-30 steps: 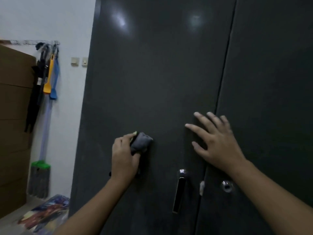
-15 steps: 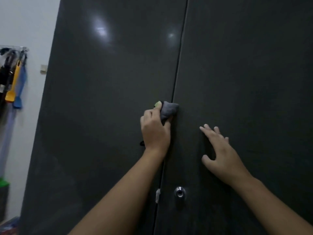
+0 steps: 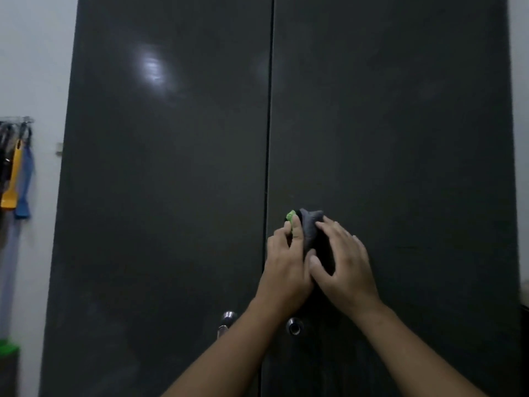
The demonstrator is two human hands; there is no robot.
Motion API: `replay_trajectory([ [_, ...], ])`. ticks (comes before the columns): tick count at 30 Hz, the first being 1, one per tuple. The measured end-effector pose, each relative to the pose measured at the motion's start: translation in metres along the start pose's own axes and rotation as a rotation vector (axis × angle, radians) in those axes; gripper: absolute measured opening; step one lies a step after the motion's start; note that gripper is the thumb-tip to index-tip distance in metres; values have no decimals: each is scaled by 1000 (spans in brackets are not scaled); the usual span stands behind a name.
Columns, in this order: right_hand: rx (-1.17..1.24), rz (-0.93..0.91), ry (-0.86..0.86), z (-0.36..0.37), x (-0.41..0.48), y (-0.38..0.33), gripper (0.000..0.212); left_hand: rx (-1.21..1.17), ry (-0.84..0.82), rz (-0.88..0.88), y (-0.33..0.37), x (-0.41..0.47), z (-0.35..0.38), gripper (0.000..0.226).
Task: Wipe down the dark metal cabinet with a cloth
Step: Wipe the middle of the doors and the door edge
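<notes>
From the head camera, my left hand (image 3: 286, 262) is curled round the grey cloth (image 3: 310, 224), bunching it against the dark metal cabinet (image 3: 171, 196) just right of the centre seam (image 3: 269, 124). My right hand (image 3: 343, 262) lies over the cloth's far side from the seam, fingers spread and nearly straight, resting on it rather than wrapped round it. A small green bit (image 3: 291, 217) shows at the cloth's seam-side corner; I cannot tell what it is.

To do this step well, I think I should open the bunched cloth out so that more of it meets the metal. I would press evenly with a flat palm and work in overlapping passes away from the seam. The door left of the seam shows pale smears low down, so that patch likely needs a firmer pass. I should also run the cloth down the seam itself.

Counted:
- **Cabinet:** one, with two doors and one seam.
- **Cloth and hands:** one cloth and two hands.
- **Fittings:** one round lock (image 3: 294, 329) just right of the seam, below my hands, and one handle (image 3: 227, 320) left of the seam.
- **Hanging tools:** far left of the seam, one orange tool (image 3: 11, 179) and one blue tool (image 3: 25, 184). Darker items hang beside them that I cannot count.
</notes>
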State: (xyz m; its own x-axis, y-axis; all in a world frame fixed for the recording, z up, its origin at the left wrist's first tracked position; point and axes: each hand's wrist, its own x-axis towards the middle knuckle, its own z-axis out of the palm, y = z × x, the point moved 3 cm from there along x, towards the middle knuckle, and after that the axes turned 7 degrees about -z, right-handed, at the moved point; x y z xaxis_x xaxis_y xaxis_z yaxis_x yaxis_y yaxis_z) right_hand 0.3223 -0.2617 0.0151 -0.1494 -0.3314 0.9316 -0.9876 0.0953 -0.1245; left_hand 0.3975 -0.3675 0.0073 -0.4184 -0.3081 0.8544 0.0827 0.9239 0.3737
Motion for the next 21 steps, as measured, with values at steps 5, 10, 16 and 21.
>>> replay_trajectory([
  [5,76,-37,-144,18,-9,2,89,-226,-357,-51,2,-9,-16,74],
  [10,-159,-111,-34,23,4,0,69,92,-335,-3,2,-4,-49,80],
  [16,-89,-236,111,2,82,-2,71,354,-325,-110,-26,2,-64,84],
  [21,-136,-364,52,17,101,-15,61,323,-324,-136,-30,0,-52,83],
])
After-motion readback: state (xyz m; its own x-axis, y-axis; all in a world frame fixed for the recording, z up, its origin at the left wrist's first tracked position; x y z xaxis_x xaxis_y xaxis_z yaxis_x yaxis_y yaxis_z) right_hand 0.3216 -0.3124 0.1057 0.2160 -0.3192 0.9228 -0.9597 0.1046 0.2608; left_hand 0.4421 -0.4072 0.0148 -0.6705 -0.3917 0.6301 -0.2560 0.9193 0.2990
